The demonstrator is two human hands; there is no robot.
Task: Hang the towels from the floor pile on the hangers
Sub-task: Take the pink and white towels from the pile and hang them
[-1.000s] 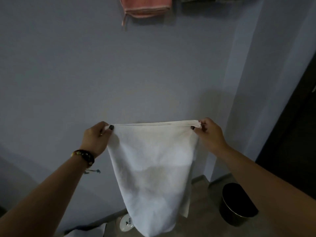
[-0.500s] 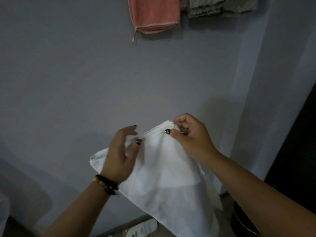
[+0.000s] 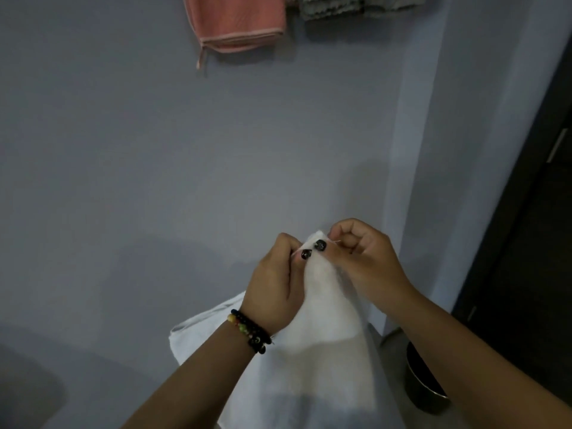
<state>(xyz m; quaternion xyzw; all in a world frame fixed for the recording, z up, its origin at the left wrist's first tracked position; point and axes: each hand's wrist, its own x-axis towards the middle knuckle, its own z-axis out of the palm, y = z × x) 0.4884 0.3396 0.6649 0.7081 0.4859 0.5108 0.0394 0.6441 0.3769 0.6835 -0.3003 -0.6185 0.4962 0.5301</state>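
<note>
I hold the white towel [image 3: 325,329] in front of me with both hands, close to the grey wall [image 3: 154,181]. My left hand [image 3: 275,286] and my right hand [image 3: 365,261] meet at the top corner of the cloth, and the two thumbs lie side by side on it, almost touching each other. Each hand pinches the folded corner between the thumb and the curled fingers, so the grip is pressed together on the towel and not spread. A small peak of white cloth stands up just above the place where my thumbs are.

From the grip the towel hangs down and gets wider. One part of it falls behind my left wrist and goes out to the left and below the grip, where a folded edge shows. The bigger part drops straight under my hands, between my two forearms, down to the lower edge of the view. On my left wrist there is a beaded bracelet [image 3: 250,334], touching the cloth.

High above the grip and a little to the left, a pink towel [image 3: 238,23] hangs on the wall. Just to the right of it hangs a grey towel [image 3: 349,6]; I see only their lower parts. Below my right forearm, well under the grip, a dark round bin [image 3: 425,385] stands on the floor. To the far right of my hands is a dark door [image 3: 538,243].
</note>
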